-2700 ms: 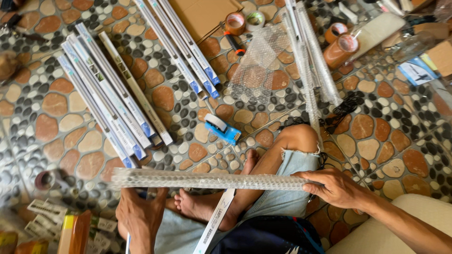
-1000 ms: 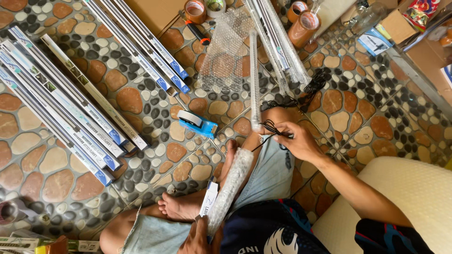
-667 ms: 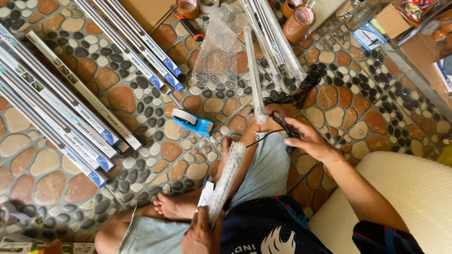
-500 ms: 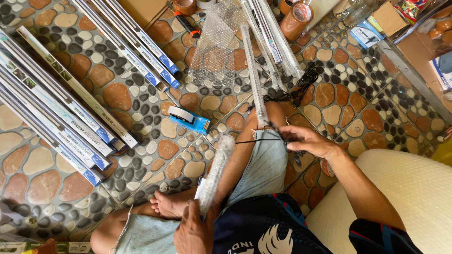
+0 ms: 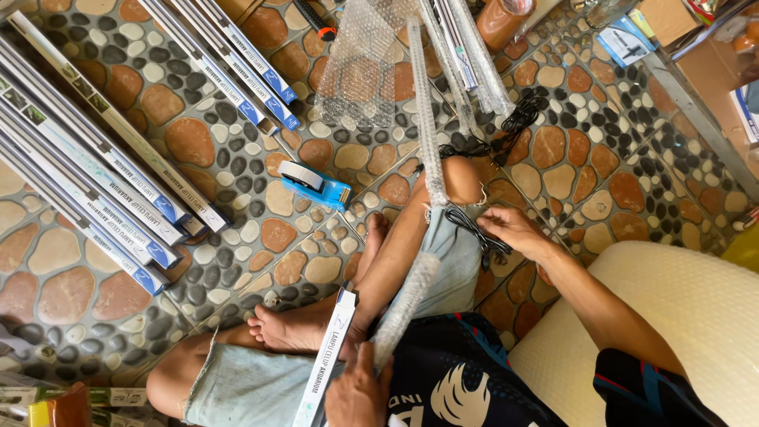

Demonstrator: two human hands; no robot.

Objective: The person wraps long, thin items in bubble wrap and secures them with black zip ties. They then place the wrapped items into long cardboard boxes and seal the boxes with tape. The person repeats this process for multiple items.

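Lying at the far left, long white boxes (image 5: 95,182) fan across the pebble floor (image 5: 237,158). Near centre, the left hand (image 5: 360,391) grips a bubble-wrapped tube (image 5: 403,308) over the lap, beside a slim box (image 5: 328,360). Rightward, the right hand (image 5: 514,233) pinches a black cord (image 5: 474,229) at the knee.

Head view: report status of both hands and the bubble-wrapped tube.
Left hand grips bubble-wrapped tube beside a long white box. Right hand pinches black cord at the knee. Second wrapped tube lies across the knee, close by.
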